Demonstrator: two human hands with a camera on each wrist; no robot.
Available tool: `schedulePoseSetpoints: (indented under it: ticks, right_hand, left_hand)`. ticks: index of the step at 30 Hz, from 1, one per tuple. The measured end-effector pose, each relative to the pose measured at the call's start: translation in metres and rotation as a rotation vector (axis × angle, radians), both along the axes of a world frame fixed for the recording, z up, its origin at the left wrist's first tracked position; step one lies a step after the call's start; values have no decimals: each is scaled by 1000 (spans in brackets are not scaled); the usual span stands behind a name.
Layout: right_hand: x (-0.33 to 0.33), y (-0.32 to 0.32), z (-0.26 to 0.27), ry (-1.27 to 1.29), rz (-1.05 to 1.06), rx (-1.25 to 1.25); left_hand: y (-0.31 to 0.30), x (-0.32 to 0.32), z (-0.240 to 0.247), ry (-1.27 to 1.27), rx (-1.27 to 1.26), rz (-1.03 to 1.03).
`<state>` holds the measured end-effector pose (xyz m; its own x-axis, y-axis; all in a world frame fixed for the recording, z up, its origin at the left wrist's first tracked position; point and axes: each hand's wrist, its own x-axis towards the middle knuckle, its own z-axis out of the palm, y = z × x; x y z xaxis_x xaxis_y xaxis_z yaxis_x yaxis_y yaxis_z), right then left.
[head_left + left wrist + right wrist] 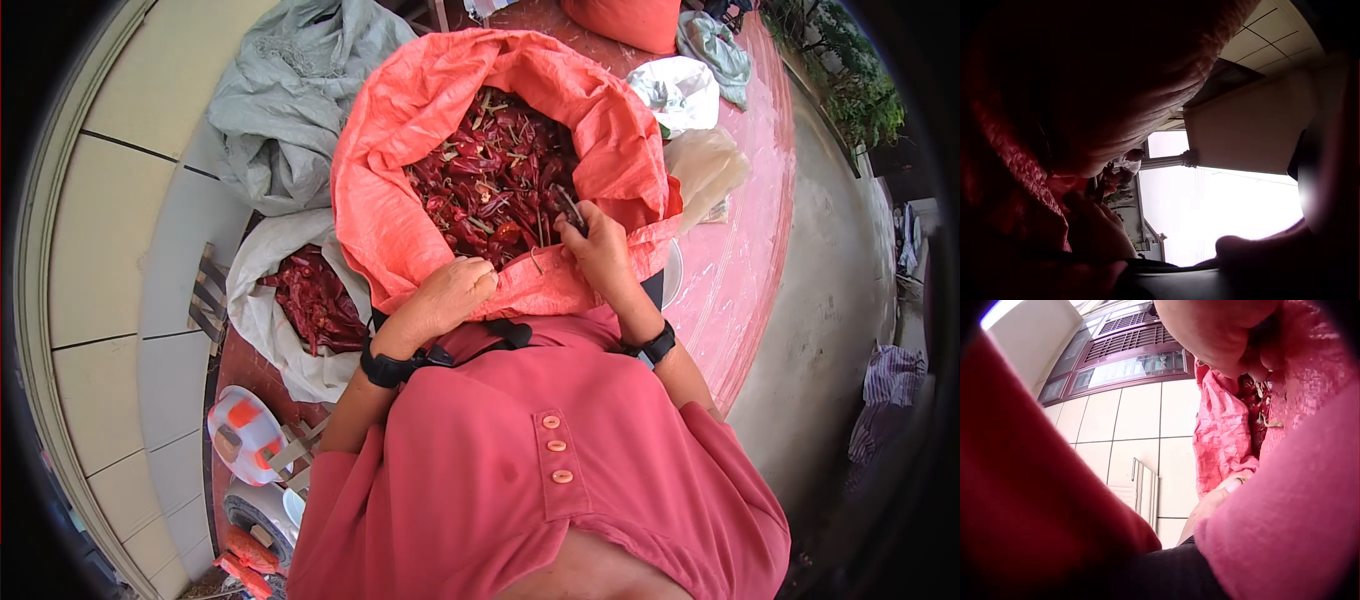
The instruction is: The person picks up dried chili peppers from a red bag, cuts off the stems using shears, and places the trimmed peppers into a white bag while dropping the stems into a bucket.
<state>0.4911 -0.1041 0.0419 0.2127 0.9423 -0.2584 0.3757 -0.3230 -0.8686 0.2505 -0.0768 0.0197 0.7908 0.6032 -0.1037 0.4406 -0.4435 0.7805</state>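
A large red bag [400, 215] full of dried red chillies [490, 170] stands open in front of the person. At its near rim the left hand [450, 295] has its fingers curled over the folded fabric; its fingertips are partly hidden. The right hand [603, 258] pinches a small dark tool [570, 208], perhaps scissors, just above the chillies on the right. In the left wrist view the left hand [1104, 81] is dark beside the red fabric [1022, 169]. The right wrist view shows the right hand [1216, 331] over the bag opening, with the left hand [1207, 509] lower down.
At the left lies a white sack [265, 245] holding more red chillies [315, 300], with a grey sack [290, 110] behind it. A clear plastic tub [243, 435] is at the lower left. White bags [675, 95] and a red sack [630, 20] lie at the back right.
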Motion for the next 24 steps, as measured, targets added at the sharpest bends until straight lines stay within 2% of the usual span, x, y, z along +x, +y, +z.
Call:
schedulePoseSetpoints:
  ticks: [2,3,6,7,10,13,15,18,19,22,23,24]
  right_hand:
    - [20,-4,-14,341,-32,-8]
    - [22,-9,-7,375,-21,-27]
    - [26,-22,25,279,-45,-12]
    - [31,-24,19,287,-71,124]
    - [49,-32,28,264,-124,152]
    - [34,-34,27,347,177,35]
    - [7,-32,26,413,279,-59]
    - [-7,-20,-16,-248,523,358]
    - [-10,-19,-25,-291,487,457]
    - [-12,-20,-21,221,284,113]
    - [-7,-22,-4,404,107,-69]
    - [-1,-20,-6,559,19,32]
  left_hand:
    - [-2,-5,2,-21,-42,15]
    - [-3,-6,4,-34,-50,20]
    - [-6,-5,8,-60,-89,46]
    - [-8,-4,10,-67,-104,60]
    - [-11,-2,16,-70,-69,41]
    - [-13,2,16,-68,-131,129]
    - [-12,3,12,-94,-92,84]
    - [-15,2,14,-113,-126,102]
    - [-15,1,16,-116,-150,121]
    - [-19,-6,23,-119,-222,183]
    - [-20,-10,24,-82,-307,202]
    - [-21,-13,30,-156,-261,271]
